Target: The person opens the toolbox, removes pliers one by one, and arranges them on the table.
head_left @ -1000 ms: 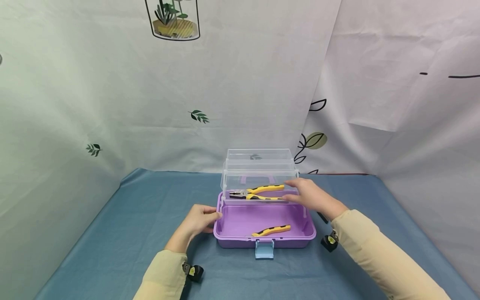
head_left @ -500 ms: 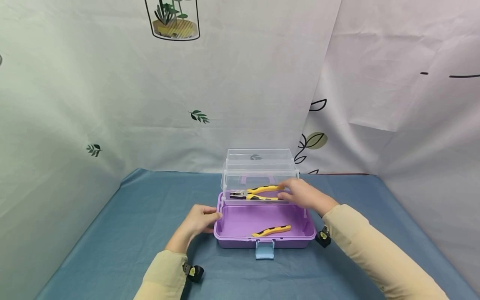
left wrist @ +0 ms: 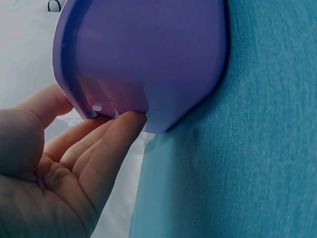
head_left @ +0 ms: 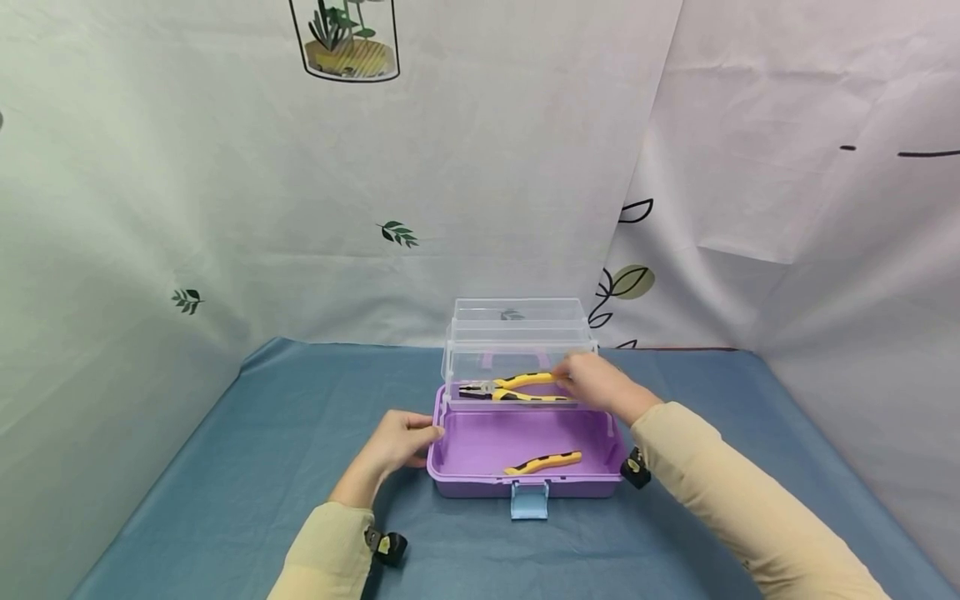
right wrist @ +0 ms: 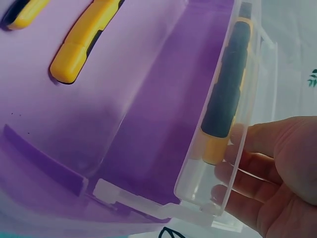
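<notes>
Behind everything I see a printed white sheet [head_left: 225,167], then a blue cloth [head_left: 315,383] under the purple box [head_left: 517,433]. The box's clear lid [head_left: 517,310] stands raised; a clear tray [right wrist: 195,186] sits over the back of the box. My right hand [head_left: 597,384] pinches a handle of the pliers [head_left: 517,382], which lie in the tray; its clear wall veils those fingertips from the right wrist camera. My left hand [head_left: 401,435] pinches the box's left rim between thumb and fingers. Two more yellow handles [right wrist: 74,57] lie on the box floor; in the head view only one shows over the front wall, near the blue latch [head_left: 529,502].
</notes>
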### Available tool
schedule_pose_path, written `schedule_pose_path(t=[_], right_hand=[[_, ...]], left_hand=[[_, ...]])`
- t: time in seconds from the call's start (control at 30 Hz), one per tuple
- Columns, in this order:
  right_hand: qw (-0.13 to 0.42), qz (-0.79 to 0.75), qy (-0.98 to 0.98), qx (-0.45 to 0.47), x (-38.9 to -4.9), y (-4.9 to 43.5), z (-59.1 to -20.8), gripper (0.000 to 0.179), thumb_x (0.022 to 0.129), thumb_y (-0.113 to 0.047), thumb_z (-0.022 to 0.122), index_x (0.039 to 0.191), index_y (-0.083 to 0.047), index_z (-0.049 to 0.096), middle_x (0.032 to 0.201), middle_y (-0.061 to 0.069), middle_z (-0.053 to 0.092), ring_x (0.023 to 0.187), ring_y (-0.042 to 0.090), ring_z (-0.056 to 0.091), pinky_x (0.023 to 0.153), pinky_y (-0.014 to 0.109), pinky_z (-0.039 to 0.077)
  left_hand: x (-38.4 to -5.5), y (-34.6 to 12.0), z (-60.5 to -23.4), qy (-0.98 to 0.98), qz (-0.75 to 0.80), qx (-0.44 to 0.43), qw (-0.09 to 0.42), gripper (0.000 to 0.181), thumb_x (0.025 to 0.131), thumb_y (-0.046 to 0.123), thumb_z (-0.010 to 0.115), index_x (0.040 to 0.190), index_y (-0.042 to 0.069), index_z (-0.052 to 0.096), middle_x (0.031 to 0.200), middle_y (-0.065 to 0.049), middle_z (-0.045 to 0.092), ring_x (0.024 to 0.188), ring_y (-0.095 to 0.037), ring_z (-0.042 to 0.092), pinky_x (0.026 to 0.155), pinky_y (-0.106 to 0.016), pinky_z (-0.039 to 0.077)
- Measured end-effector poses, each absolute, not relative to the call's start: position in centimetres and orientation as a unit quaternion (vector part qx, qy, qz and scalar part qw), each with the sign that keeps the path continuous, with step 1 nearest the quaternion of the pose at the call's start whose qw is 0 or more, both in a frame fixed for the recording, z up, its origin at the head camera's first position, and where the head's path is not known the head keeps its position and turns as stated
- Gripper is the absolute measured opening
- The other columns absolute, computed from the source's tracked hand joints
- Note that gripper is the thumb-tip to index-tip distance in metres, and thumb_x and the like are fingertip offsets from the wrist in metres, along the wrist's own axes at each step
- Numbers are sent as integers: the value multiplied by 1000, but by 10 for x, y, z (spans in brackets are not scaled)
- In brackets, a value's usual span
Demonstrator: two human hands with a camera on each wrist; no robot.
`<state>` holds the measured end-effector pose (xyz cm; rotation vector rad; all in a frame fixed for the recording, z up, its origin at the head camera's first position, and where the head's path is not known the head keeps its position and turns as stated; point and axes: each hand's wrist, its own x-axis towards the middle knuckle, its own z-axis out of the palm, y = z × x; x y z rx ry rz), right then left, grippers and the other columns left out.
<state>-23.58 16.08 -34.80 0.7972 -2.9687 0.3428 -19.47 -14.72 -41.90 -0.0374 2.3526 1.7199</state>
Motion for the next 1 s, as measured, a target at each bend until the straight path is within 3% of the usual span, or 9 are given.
schedule_pose_path(t=[0.3, 0.6, 0.77, 1.0], right_hand=[[43, 86, -965, 244, -237, 156, -351, 14, 90, -10, 62, 96, -7, 75, 82, 3, 61, 77, 17, 59, 67, 31, 54], [-41, 148, -972, 177, -239, 153, -346, 35, 87, -35, 67, 102, -5, 73, 85, 2, 59, 70, 13, 54, 61, 28, 51], [-44, 149, -970, 186, -241, 152, -346, 32, 82, -36, 71, 95, -7, 75, 77, -1, 67, 62, 11, 53, 56, 25, 49], [-20, 120, -972, 199, -239, 153, -347, 42, 82, -37, 71, 104, -2, 72, 89, 4, 65, 78, 15, 61, 73, 35, 57]], left_hand=[[-195, -148, -420, 799, 590, -1, 117, 36, 85, 8, 63, 116, -11, 62, 103, -25, 68, 84, -22, 68, 66, -37, 61], [-196, -149, -418, 795, 595, 2, 117, 36, 85, 7, 63, 116, -11, 61, 103, -26, 68, 84, -22, 69, 66, -37, 61], [-197, -149, -418, 794, 596, 1, 120, 37, 85, 8, 63, 117, -11, 61, 104, -27, 68, 85, -22, 69, 66, -37, 61], [-196, -149, -419, 793, 597, 4, 122, 37, 86, 7, 62, 117, -12, 60, 104, -27, 67, 84, -22, 69, 67, -37, 61]])
